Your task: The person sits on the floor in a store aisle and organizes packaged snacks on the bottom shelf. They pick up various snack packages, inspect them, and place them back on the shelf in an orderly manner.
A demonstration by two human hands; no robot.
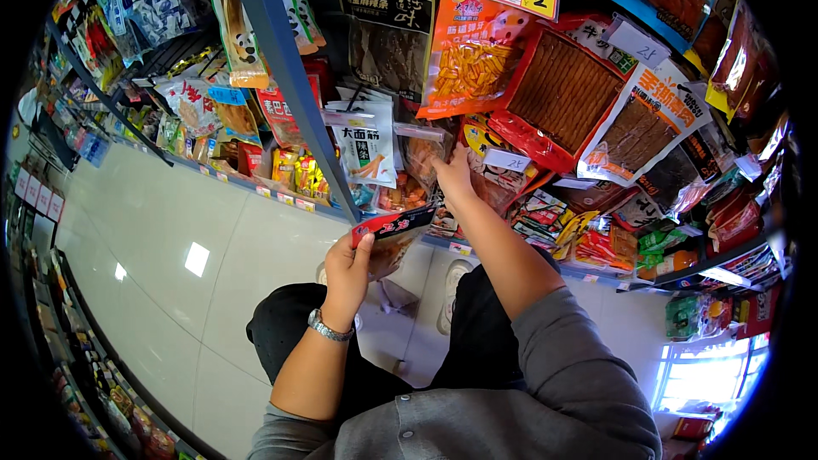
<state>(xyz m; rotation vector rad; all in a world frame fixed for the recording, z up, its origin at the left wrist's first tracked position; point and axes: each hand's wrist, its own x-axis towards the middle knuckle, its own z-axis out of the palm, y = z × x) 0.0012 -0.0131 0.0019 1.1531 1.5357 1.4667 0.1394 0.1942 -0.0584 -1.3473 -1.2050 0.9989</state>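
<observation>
Left hand: my left hand [345, 266] pinches a red-and-black snack packet [392, 227], near, by the shelf post [285, 68].
Right hand: my right hand [453, 175] meets a hanging clear packet [421, 153], farther; fingertips hidden, grip unclear.
Handling: best work gently, avoiding snags.

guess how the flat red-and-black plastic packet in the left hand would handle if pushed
The flat red-and-black plastic packet would probably bend: its film looks thin. It is likely light: the left hand pinches just one end. Its shiny surface may be slippery.
</observation>
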